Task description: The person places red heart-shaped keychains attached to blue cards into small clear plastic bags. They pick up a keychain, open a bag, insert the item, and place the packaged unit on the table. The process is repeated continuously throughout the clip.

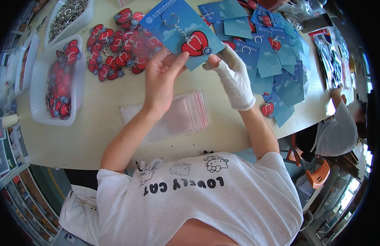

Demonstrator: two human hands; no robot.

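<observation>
Above the table I hold up a blue backing card (159,18) with a keychain (195,43) on it: a red heart shape, a short chain, a split ring and a small round blue tag. My left hand (162,80), bare, grips the card's lower left side, its thumb beside the heart. My right hand (236,80) wears a white glove with the thumb tip uncovered and pinches the card near its lower right corner. The fingers behind the card are partly hidden. Just below my hands lies a stack of clear zip bags (173,115) with red stripes.
Loose red keychains (124,47) are heaped at the far left. Beside them stand a white bin (35,100) of keychains and a bin (90,12) of metal rings. Blue cards (270,61), several with keychains, cover the right. Another person (337,129) sits beyond an orange chair (320,174).
</observation>
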